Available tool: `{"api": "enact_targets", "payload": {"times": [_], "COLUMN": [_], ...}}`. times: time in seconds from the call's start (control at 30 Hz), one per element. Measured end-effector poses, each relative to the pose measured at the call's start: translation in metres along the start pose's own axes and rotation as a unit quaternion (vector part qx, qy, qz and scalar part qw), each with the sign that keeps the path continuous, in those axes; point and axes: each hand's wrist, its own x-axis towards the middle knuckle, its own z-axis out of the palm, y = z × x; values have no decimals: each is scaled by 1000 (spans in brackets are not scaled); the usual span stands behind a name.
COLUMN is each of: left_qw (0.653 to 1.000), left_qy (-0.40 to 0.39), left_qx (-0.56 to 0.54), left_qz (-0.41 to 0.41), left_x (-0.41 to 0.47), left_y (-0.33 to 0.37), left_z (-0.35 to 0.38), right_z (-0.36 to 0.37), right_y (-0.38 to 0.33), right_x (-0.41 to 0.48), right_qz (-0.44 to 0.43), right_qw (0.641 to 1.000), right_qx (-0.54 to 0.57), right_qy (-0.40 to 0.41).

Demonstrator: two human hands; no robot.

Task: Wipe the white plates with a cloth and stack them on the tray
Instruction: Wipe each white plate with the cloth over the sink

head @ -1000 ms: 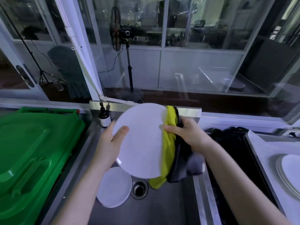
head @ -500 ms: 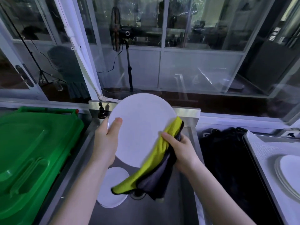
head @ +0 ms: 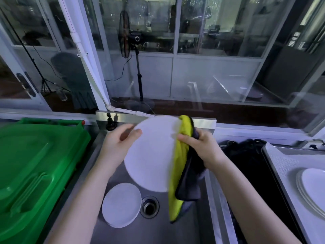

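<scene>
The sink (head: pixel 154 231) is dull brushed steel. The bin lid (head: pixel 35 164) is glossy green plastic; the cloth (head: pixel 177 166) looks soft.

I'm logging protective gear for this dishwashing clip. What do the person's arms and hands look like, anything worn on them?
Both arms are bare as far as the picture reaches: no sleeve on the left forearm or the right forearm. The left hand and the right hand wear no gloves. No watch, bracelet or ring shows, though slight blur could hide a thin ring.
</scene>
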Motion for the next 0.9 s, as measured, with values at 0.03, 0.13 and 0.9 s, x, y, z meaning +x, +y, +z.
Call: {"api": "enact_targets", "payload": {"times": [0.03, 0.13, 0.9], "left_qw": [997, 978, 996], "left_qy": [38, 40, 58], "left_qx": [-52, -175, -74], "left_qz": [-31, -106, 9], "left_x": [-6, -25, -18], "left_y": [-6, -22, -10], "left_z": [4, 32, 13], "right_z": [1, 18, 8], "right_y": [8, 30, 23], "right_x": [-2, -14, -19], "right_qz": [19, 76, 55], "right_qw": [995, 953, 991], "right_qx": [73, 231, 126], "right_qy": [64, 182, 5]}}
